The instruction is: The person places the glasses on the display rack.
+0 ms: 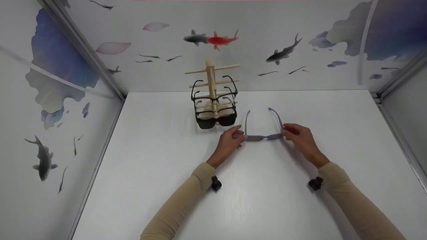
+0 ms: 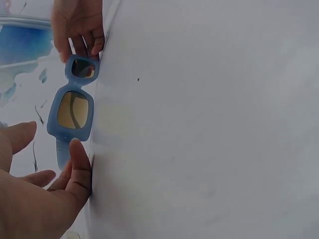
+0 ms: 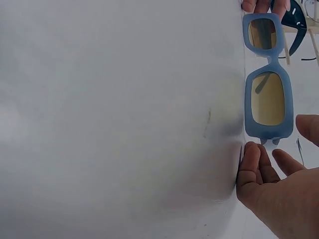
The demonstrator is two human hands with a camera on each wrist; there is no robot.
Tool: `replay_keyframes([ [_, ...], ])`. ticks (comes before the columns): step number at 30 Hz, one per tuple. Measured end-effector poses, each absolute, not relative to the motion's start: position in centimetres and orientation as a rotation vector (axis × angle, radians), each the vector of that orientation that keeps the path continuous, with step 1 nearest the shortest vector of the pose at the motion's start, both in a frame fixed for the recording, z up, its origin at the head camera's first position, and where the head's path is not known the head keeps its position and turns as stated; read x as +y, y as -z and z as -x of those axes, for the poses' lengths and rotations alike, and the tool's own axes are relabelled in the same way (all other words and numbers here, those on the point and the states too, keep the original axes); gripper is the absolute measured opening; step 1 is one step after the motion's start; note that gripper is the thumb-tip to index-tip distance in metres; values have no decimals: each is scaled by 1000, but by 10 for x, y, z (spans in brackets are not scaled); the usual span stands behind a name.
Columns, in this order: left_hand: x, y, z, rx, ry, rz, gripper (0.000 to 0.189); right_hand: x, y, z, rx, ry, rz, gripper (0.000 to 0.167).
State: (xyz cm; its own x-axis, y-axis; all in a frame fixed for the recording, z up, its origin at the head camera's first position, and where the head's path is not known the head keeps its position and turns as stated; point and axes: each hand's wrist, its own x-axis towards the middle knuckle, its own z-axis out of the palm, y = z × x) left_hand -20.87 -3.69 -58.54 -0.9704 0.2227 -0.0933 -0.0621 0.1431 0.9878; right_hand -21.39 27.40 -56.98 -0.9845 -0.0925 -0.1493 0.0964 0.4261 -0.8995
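Observation:
Blue-framed sunglasses with yellowish lenses stand on the white table, their temples pointing away from me. At their left corner is my left hand, a fingertip overlapping the frame's end near the temple; in the left wrist view its fingers are spread apart around that end. My right hand is at the opposite corner. Its fingertips sit right by the hinge, and the right wrist view shows the fingers just below the frame, loosely parted. Both lenses face toward me.
Left of the sunglasses stands a wooden eyewear rack with crossbars. It carries black-rimmed glasses and dark sunglasses at the bottom. White walls printed with fish enclose the table at the back and sides.

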Motion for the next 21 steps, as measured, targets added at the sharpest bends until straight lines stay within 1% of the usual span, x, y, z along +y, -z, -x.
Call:
replay_keyframes([
  [8, -31, 585, 210, 2209, -1965, -137, 57, 276, 568, 216, 2467, 1643, 12, 53],
  [12, -28, 583, 210, 2204, -1998, -86, 53, 277, 567, 217, 2448, 1636, -2, 50],
  [16, -27, 583, 212, 2214, -2018, -40, 50, 276, 565, 218, 2430, 1618, -38, 50],
  [21, -26, 581, 213, 2210, -1958, -68, 50, 277, 566, 218, 2411, 1606, -78, 50],
])
